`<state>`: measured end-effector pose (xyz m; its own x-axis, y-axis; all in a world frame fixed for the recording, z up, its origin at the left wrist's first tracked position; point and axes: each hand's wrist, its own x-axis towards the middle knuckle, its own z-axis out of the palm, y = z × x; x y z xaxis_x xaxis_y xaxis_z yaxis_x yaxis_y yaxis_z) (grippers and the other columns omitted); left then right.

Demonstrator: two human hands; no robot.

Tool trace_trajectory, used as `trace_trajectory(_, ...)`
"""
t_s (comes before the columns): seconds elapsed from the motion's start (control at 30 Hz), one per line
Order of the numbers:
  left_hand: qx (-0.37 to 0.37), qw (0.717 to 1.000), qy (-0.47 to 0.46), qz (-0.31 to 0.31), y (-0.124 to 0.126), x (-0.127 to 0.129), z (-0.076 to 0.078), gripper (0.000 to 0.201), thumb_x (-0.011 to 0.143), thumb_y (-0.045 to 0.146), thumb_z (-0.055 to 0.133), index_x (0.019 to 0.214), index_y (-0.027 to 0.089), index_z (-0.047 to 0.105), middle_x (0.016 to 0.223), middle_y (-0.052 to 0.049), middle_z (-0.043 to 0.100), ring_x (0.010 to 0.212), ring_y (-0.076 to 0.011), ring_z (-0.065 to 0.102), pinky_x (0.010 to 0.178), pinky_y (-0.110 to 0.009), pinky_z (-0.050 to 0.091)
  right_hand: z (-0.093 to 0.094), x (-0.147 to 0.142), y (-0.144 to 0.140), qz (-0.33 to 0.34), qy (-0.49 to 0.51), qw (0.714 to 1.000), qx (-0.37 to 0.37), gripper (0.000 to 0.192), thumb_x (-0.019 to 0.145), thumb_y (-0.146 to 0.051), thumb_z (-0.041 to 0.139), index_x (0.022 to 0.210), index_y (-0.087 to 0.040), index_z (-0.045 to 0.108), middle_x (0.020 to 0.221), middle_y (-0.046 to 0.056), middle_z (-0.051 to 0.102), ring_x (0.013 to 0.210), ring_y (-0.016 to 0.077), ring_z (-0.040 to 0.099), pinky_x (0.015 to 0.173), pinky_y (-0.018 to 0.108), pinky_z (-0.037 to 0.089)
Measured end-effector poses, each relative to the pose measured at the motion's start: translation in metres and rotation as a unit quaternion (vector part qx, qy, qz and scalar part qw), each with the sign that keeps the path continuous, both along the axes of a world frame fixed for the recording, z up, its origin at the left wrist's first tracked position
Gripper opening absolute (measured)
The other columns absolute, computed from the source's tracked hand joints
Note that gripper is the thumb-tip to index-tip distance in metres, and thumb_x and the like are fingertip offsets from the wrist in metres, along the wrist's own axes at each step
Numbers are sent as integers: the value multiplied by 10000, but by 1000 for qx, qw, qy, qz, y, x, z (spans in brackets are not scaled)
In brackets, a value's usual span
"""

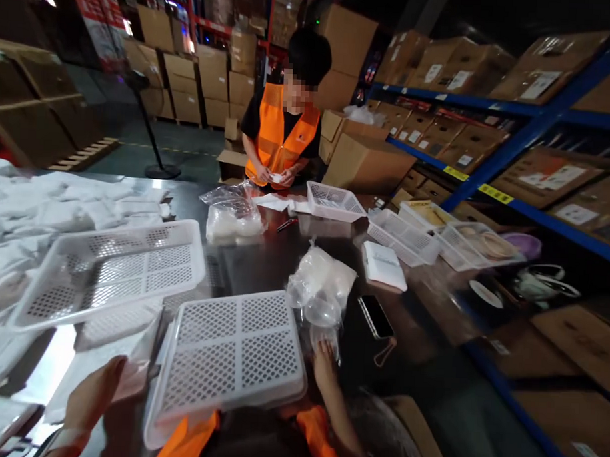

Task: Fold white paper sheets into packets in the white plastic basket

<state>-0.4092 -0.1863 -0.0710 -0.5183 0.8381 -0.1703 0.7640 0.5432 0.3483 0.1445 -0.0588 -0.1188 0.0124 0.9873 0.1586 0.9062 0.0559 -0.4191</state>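
Note:
At the lower left, my left hand (95,391) pinches the edge of a translucent white plastic bag (132,377); the fingers under it are hidden. My right hand (325,362) reaches forward with its fingers stretched out over the near end of a clear plastic bag (318,275). Round clear plastic pieces show inside that bag. Between my hands lies an upside-down white perforated basket (231,346), apparently stacked on another. A second white basket (118,268) sits upright at the left, beside many white packets (76,204).
A phone (376,316) and a white packet stack (384,266) lie right of the bag. Across the dark table (254,263), a person in an orange vest (283,131) handles something small and white. More white baskets (402,237) line the far right; boxes and blue shelving (526,203) stand beyond.

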Motion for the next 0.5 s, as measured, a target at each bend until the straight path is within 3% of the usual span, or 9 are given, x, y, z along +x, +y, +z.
trace_trajectory(0.13,95,987,5,130,19,5,41,359,894,421,397,951,166,643,864,-109,725,705,-245,657,657,-339,490,15,17,8,79,-2,997,-2,507,807,-48,307,1012,-168,755,997,112,760,991,230,707,912,355,545)
trace_trajectory(0.23,214,967,-7,137,38,37,70,355,864,425,405,948,166,634,903,-92,717,772,-229,662,700,-332,510,34,21,30,108,0,994,14,485,815,-37,342,1035,-181,749,998,96,759,988,204,700,931,347,529)
trace_trajectory(0.3,272,957,-58,79,52,72,81,348,838,437,438,941,170,636,837,-72,722,737,-218,671,668,-312,526,46,15,47,118,-4,993,20,415,821,-57,423,1050,-185,744,1106,98,737,1132,222,641,1054,401,440)
trace_trajectory(0.37,283,952,-116,-27,64,112,85,328,839,426,451,930,182,651,785,-60,732,709,-220,688,642,-310,553,55,4,63,90,-9,996,1,326,827,-109,523,1066,-167,737,1169,112,713,1216,255,586,1121,438,349)
trace_trajectory(0.5,235,910,-141,-311,75,178,70,298,868,272,506,1117,217,661,1148,-85,731,1078,-244,680,960,-394,545,62,-19,85,5,-12,999,-35,292,830,-231,652,1099,-131,710,1161,168,696,1157,316,611,1064,509,378)
